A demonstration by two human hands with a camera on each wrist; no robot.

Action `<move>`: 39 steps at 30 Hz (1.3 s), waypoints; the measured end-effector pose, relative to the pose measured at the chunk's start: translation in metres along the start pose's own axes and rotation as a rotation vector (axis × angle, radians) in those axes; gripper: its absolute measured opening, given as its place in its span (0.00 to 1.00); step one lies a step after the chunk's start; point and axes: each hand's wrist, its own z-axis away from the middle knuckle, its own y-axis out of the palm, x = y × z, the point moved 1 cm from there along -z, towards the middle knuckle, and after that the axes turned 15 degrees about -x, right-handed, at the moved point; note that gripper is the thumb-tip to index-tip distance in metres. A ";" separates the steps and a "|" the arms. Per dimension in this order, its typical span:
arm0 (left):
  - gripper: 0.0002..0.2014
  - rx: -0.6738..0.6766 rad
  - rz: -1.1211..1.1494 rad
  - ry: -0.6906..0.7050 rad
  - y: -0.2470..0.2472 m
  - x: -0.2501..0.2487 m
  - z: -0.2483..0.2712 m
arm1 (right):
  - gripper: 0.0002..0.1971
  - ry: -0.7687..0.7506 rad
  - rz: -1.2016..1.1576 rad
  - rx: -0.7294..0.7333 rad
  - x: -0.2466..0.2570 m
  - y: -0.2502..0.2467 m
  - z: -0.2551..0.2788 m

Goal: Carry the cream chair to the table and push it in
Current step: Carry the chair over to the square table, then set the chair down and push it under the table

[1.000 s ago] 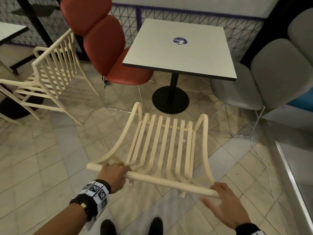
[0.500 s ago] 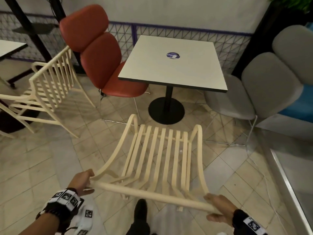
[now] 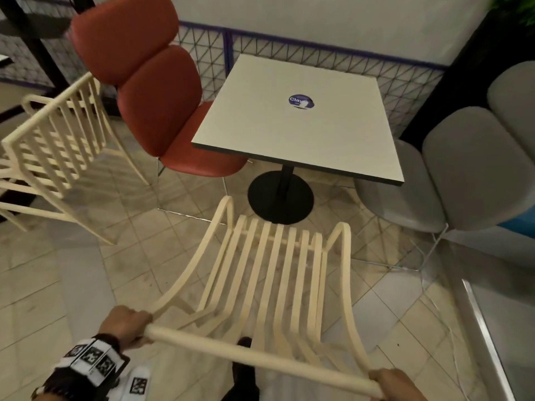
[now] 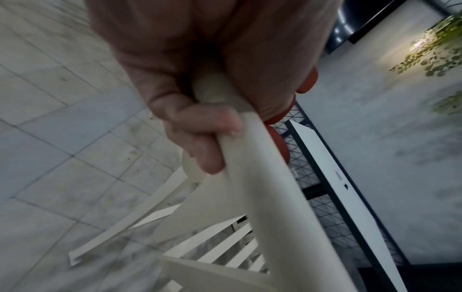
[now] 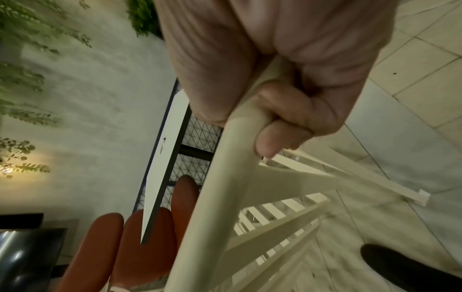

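Tiled floor (image 3: 72,285) fills the space around a square white bench (image 3: 298,117) on a black pedestal, which stands straight ahead of the hands and beyond them. Between bench and hands the cream chair (image 3: 269,279) is held by its round top rail (image 3: 254,357), which runs crosswise from one hand to the other; the slatted seat extends away from the hands toward the pedestal, its front edge near the round base. The left hand (image 3: 124,325) is wrapped around the rail's left end, and the right hand (image 3: 396,383) is curled around its right end, thumb under the rail in both wrist views. Neither hand is judged nearer the bench; the rail lies roughly parallel to the bench's near edge, so a straight forward push appears to be called for. A red chair (image 3: 150,91) sits left of the hands' line and a grey chair (image 3: 451,175) right of it.
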 end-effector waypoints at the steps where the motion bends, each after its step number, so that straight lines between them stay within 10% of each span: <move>1: 0.03 0.013 0.213 -0.051 -0.009 -0.020 0.003 | 0.11 0.002 0.009 -0.033 0.021 -0.013 0.006; 25: 0.14 0.019 0.122 0.155 0.011 -0.210 -0.081 | 0.13 0.009 -0.180 -0.023 0.199 -0.063 -0.080; 30: 0.23 -0.235 -0.422 0.877 0.012 -0.215 -0.059 | 0.26 -0.513 0.414 -0.155 0.198 -0.060 -0.059; 32: 0.27 -0.107 -0.510 1.144 0.021 -0.213 -0.042 | 0.25 -0.686 0.549 -0.193 0.190 -0.060 -0.048; 39: 0.47 -0.057 -0.816 1.267 0.042 -0.216 -0.030 | 0.43 -1.010 0.641 -0.356 0.185 -0.042 -0.050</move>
